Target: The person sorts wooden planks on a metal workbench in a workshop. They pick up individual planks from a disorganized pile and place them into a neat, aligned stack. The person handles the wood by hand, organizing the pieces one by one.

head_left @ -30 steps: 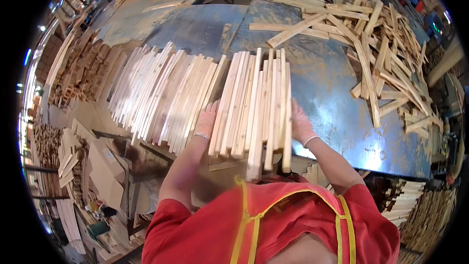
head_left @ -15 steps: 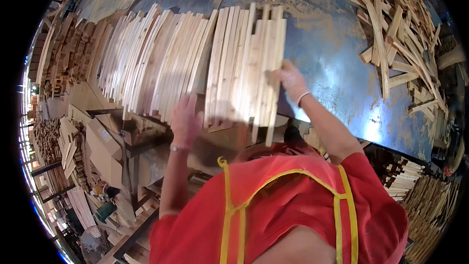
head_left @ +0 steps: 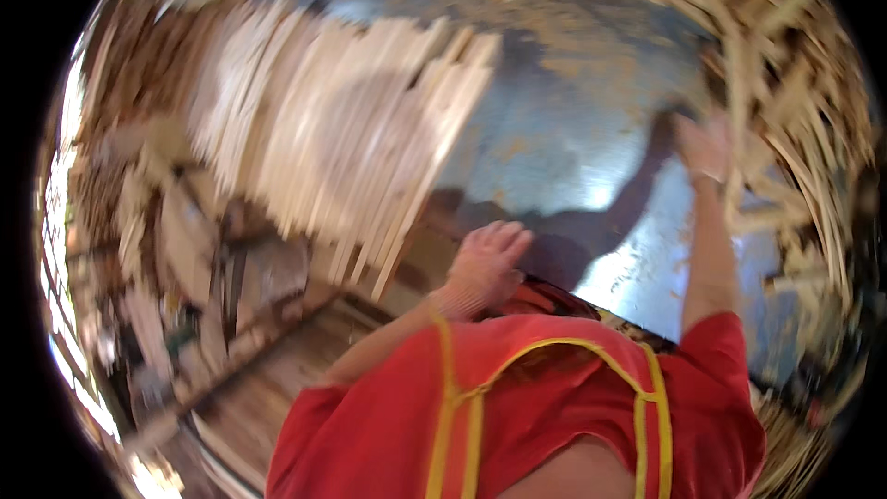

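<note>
A close row of pale wooden strips point(head_left: 360, 120) lies on the metal tabletop point(head_left: 582, 102), left of centre, its near ends overhanging the front edge. My left hand point(head_left: 488, 263), in a thin glove, hovers near that edge, right of the row. Its fingers are stretched out and it holds nothing. Out to the right, my right hand point(head_left: 707, 143) is beside a jumbled heap of loose wooden strips point(head_left: 804, 157). Motion smears its fingers, so I cannot tell whether it touches a strip.
Darker wooden pieces point(head_left: 148, 65) are stacked along the left. Below them stand a brown board point(head_left: 185, 240) and a dark frame, both blurred. More thin strips point(head_left: 785, 444) lie below the table at the lower right.
My right hand has left the row's right side and swung right to the loose heap. My left hand has moved right, away from the strips' near ends. The whole view has shifted and blurred.
</note>
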A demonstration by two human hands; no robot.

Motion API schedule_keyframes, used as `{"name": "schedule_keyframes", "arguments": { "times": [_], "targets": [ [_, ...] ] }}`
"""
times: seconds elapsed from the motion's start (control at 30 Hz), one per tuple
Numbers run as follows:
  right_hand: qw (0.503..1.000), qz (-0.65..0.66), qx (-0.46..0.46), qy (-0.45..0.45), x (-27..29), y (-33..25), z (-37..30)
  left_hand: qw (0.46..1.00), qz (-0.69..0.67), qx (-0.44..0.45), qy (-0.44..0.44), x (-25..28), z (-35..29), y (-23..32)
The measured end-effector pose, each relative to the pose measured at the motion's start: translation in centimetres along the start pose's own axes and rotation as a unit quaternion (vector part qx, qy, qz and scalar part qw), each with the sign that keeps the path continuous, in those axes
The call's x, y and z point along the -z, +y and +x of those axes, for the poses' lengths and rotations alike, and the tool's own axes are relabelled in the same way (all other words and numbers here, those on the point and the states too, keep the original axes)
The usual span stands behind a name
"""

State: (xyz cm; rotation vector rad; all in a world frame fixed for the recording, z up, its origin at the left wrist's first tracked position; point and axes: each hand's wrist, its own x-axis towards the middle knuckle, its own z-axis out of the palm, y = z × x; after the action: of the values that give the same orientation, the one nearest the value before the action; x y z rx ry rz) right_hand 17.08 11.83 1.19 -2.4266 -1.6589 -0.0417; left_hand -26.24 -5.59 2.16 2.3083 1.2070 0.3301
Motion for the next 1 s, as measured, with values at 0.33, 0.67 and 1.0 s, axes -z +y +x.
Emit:
{"name": "schedule_keyframes", "arguments": {
  "times": [0.33, 0.67, 1.0],
  "targets": [
    [0.995, -0.021, -0.083, -0.051, 0.8, 7.0, -1.4, 0.987, -0.054, 0.1, -0.113, -4.1, 6.0, 4.0],
    [0.885, 0.445, -0.132, 0.04, -5.5, 6.3, -7.9, 0.989, -0.032, 0.056, -0.135, -2.5, 4.8, 1.0],
    [0.406, 0.81, -0.288, -0.31, -4.7, -18.9, -29.2, 0.736, -0.586, 0.334, -0.067, 2.0, 1.4, -5.7]
  ]
}}
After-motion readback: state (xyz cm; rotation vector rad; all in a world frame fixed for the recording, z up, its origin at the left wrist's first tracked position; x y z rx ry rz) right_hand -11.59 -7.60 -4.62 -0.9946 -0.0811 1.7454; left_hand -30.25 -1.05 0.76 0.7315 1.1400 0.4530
